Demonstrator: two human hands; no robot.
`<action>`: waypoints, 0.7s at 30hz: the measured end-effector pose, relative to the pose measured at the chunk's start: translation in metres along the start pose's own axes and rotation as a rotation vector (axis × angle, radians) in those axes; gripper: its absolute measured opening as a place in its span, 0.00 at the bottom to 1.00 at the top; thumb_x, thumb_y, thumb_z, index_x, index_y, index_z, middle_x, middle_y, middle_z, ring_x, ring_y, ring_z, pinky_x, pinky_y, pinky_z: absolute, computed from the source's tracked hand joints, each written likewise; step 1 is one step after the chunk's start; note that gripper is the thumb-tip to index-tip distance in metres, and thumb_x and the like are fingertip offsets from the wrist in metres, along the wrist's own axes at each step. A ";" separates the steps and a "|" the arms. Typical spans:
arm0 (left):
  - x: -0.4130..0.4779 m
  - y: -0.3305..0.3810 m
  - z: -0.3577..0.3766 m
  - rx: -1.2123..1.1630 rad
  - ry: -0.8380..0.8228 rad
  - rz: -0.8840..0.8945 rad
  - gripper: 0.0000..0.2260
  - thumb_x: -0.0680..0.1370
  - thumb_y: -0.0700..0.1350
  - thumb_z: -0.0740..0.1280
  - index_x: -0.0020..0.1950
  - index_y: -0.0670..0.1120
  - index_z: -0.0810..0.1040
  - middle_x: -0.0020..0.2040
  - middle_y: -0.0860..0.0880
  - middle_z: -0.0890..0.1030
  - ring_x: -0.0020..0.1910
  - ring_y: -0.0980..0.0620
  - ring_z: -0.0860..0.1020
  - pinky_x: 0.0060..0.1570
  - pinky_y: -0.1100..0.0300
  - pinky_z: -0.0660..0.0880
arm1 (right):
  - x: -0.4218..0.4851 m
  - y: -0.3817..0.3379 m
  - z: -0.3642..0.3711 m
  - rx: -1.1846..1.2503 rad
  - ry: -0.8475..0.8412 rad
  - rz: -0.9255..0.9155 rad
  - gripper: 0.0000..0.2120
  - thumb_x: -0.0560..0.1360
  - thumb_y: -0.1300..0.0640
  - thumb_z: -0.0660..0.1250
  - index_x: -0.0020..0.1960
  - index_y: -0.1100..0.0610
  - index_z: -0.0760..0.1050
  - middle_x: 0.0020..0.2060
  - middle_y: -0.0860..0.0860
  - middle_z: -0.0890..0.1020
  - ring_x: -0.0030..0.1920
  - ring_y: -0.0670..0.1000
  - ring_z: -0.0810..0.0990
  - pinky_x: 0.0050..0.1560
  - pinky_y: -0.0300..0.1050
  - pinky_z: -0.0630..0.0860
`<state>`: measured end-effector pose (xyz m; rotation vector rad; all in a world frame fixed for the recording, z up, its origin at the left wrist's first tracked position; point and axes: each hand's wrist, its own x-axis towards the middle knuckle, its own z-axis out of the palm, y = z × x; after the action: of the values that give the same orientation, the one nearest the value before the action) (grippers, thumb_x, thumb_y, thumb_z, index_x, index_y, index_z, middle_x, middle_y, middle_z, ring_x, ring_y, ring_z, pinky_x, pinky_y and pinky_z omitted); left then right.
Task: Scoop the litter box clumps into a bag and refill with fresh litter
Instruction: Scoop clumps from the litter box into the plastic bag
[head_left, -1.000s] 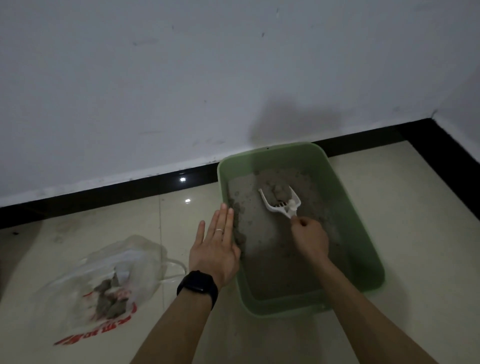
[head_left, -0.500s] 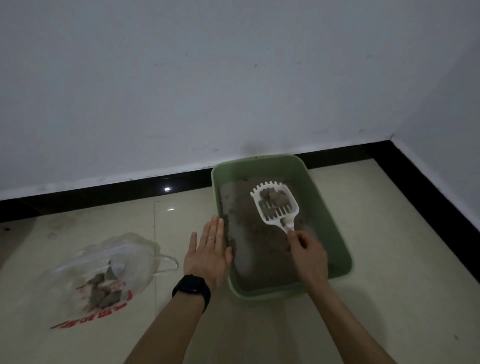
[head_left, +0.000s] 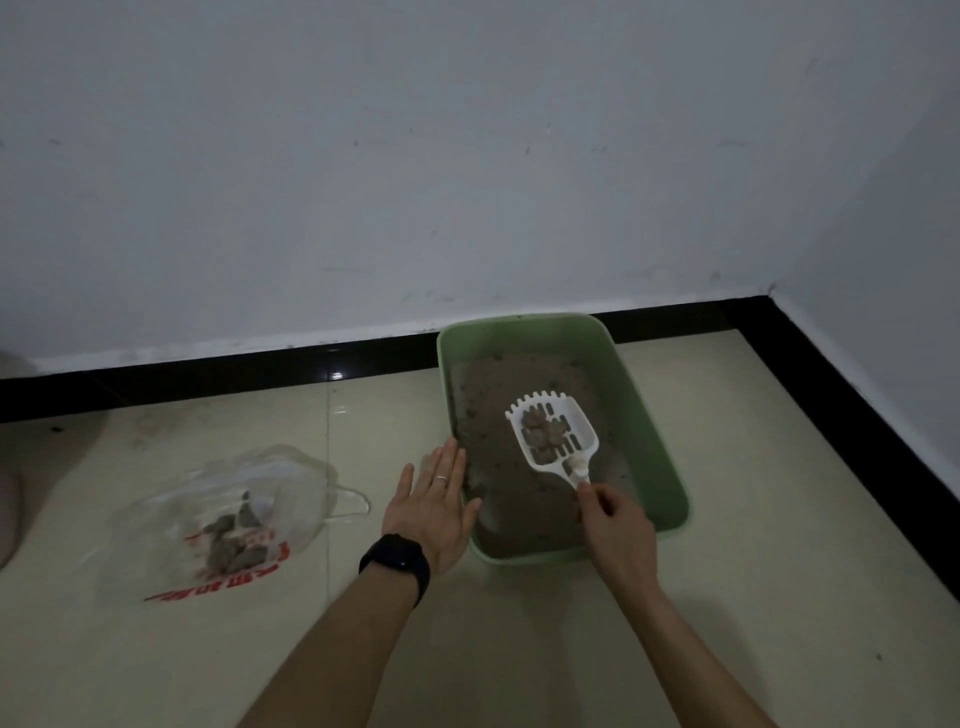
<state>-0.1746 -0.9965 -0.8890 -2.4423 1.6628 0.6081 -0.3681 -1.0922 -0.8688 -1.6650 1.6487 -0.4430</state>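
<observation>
A green litter box with grey-brown litter stands on the tiled floor against the wall. My right hand grips the handle of a white slotted scoop, held level above the litter with several dark clumps in it. My left hand lies flat with straight fingers against the box's left rim; it wears a ring and a black watch. A clear plastic bag with red print lies on the floor to the left, with several clumps inside.
A white wall with a black skirting strip runs behind the box, and a second wall meets it at the right corner. Pale floor tiles spread in front of me.
The scoop came up out of the litter carrying clumps and now hangs level above the box, slightly nearer me. My left hand stayed at the rim. My view drew back.
</observation>
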 end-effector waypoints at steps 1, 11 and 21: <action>-0.001 0.000 -0.001 -0.018 -0.001 0.002 0.29 0.84 0.58 0.40 0.80 0.47 0.34 0.79 0.51 0.32 0.79 0.53 0.37 0.77 0.49 0.38 | -0.002 0.001 -0.001 -0.008 -0.008 -0.001 0.15 0.80 0.46 0.61 0.40 0.52 0.78 0.36 0.47 0.82 0.40 0.50 0.79 0.41 0.46 0.72; -0.031 -0.113 -0.049 -0.022 0.037 -0.147 0.28 0.85 0.56 0.48 0.82 0.51 0.43 0.82 0.50 0.42 0.80 0.50 0.45 0.78 0.46 0.46 | -0.030 -0.039 0.022 0.086 -0.183 -0.138 0.15 0.80 0.49 0.63 0.37 0.53 0.79 0.33 0.49 0.82 0.37 0.49 0.79 0.37 0.43 0.71; -0.123 -0.269 -0.009 -0.097 0.018 -0.540 0.33 0.83 0.57 0.54 0.82 0.49 0.41 0.81 0.46 0.37 0.80 0.45 0.45 0.77 0.43 0.49 | -0.080 -0.110 0.106 0.010 -0.510 -0.303 0.14 0.80 0.48 0.62 0.40 0.48 0.81 0.36 0.44 0.84 0.33 0.43 0.79 0.37 0.41 0.73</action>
<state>0.0352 -0.7892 -0.8644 -2.7956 0.9181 0.5897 -0.2259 -0.9989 -0.8422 -1.8397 1.0283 -0.1463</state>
